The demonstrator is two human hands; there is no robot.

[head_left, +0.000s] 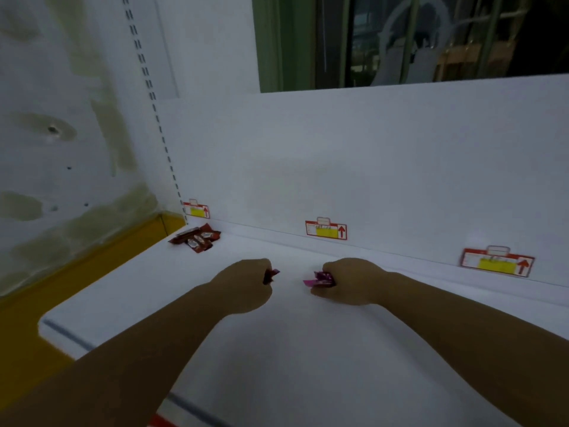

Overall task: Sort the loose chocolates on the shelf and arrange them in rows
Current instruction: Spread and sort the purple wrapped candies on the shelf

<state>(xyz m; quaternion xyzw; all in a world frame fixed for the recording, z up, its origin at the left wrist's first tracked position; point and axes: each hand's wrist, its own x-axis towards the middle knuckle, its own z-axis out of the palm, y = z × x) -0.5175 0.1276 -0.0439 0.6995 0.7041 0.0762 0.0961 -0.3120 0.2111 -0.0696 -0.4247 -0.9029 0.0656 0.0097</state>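
- Left hand point(246, 283) is clamped on a red chocolate point(272, 275), right hand point(348, 280) on purple chocolates point(320, 278).
- Red is best laid beside the far-left pile point(197, 238), purple apart.

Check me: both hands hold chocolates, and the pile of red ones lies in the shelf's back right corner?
Wrong side. The head view shows the red pile in the back left corner of the shelf. The left hand does hold a red chocolate and the right hand a purple chocolate.

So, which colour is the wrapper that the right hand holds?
Purple-magenta; the wrapper in the right hand shows best in the head view.
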